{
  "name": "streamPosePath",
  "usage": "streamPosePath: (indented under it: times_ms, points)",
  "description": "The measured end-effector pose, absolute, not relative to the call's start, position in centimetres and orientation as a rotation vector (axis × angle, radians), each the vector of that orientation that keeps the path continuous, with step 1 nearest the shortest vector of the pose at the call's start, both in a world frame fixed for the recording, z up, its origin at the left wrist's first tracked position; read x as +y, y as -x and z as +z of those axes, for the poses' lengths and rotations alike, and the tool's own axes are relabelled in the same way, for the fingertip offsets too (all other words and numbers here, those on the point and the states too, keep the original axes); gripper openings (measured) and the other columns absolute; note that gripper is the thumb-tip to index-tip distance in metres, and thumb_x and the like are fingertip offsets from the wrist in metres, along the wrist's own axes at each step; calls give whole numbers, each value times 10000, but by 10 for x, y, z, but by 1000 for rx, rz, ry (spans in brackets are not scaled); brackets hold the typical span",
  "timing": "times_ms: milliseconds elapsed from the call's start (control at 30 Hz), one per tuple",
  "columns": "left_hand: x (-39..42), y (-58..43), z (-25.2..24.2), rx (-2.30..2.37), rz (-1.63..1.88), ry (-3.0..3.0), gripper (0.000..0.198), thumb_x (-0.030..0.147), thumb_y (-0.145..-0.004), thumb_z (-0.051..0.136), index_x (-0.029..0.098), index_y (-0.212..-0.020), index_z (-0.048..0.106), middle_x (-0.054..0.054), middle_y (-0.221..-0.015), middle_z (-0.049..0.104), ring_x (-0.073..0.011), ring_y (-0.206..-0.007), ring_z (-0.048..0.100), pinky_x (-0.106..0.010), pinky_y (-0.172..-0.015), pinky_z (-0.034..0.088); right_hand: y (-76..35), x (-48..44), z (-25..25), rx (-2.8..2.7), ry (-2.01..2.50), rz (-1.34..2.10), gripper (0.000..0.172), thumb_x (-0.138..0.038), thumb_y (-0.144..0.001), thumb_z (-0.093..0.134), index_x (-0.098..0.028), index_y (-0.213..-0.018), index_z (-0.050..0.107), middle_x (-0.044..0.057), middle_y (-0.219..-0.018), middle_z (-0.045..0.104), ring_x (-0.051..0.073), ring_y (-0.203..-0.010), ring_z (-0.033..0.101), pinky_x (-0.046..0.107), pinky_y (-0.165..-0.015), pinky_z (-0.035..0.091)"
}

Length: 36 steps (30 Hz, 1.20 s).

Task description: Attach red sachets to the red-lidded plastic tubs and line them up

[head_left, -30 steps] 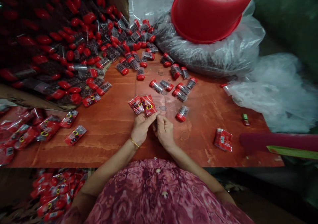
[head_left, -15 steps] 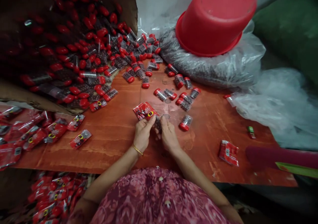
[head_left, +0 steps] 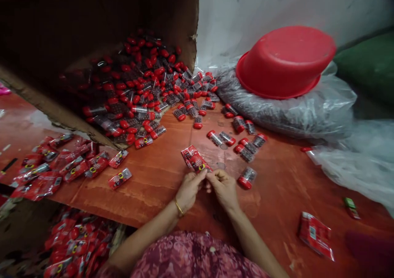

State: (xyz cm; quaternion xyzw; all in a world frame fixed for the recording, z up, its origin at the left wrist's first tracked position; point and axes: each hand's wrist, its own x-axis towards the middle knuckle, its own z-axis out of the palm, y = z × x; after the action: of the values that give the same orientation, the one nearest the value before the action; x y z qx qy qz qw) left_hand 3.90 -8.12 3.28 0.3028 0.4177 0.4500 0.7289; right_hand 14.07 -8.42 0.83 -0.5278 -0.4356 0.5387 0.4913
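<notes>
Between the fingers of my left hand (head_left: 189,189) is a small stack of red printed plastic packets (head_left: 194,157), fanned slightly and pointing away from me. My right hand (head_left: 224,188) pinches at the near corner of the same packets, its thumb and fingertips closed beside the left thumb. What lies under the fingertips is hidden. Just right of my hands lies a clear red-capped bottle (head_left: 247,178) of dark beads. More such bottles (head_left: 248,146) are scattered beyond it.
A cardboard box (head_left: 46,101) on its side spills a heap of red-capped bottles (head_left: 147,81). Filled red packets (head_left: 75,169) lie at left, others in a container below. A red tub (head_left: 286,60) rests on a plastic sack (head_left: 277,113). At right are flat packets (head_left: 315,235) and a green-topped item (head_left: 351,207).
The view has tilted up and turned left, so everything sits lower and farther right. My right hand's fingers have curled in closer to the left thumb; the packets stay in the left hand.
</notes>
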Motion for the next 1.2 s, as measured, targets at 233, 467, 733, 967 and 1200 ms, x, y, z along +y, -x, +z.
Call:
streamPosePath:
  times_ms: [233,467,733,967,1200]
  points:
    - [-82,24,22,1197,1364,-344,342,581,-637,660,243,-687,655,-20,-786,725,-194,-835,667,-364,-820,507,-157,-82,15,-1459,1404,788,201,-393,-773,602,-223,-668,621,28,-615,629,166,-547,547,301,-538,432]
    - [-92,77,23,1363,1333,-464,463,724,-742,345,408,-766,683,68,-950,724,-179,-1076,596,-356,-902,480,-243,-104,-1,-1738,1977,-147,342,-383,-879,424,-141,-1027,614,131,-966,641,235,-854,543,363,-749,419]
    - [-32,-6,31,1681,883,-1803,221,320,-723,639,250,-920,708,-79,-1159,649,-304,-1165,517,-492,-1047,289,-215,-77,-22,-1889,1973,-172,345,-336,-881,412,-182,-1139,582,115,-1010,628,233,-844,507,344,-703,376]
    - [-8,-1,10,1852,407,-2140,210,336,-797,555,290,-913,724,-58,-1256,586,-336,-1282,381,-553,-1046,230,-213,-75,-29,-1853,1933,-115,364,-335,-889,393,-158,-1157,566,116,-1051,606,232,-914,510,353,-790,372]
    - [-3,-3,0,1890,563,-2133,226,302,-821,505,272,-863,725,-52,-1211,618,-301,-1264,418,-528,-1044,237,-203,-81,-7,-1764,1835,-160,275,-316,-861,469,-172,-1043,616,134,-1141,569,257,-1057,461,414,-901,324]
